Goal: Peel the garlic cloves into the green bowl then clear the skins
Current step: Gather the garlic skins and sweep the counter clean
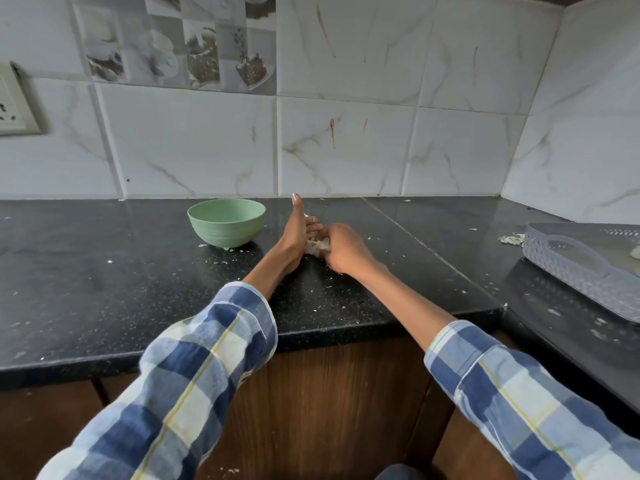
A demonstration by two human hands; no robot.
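Hands met at the counter's [104, 289] centre: the left hand [298, 233] lay flat, edge down, as a wall; the right hand [341, 247] curled over a heap of garlic skins [317, 247]. At 10 o'clock, just beside, stood the green bowl [227, 221]. Light skins could scatter if swept quickly.

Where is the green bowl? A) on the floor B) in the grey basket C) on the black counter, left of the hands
C: the green bowl stands on the black counter, left of the left hand; the grey basket is far right.
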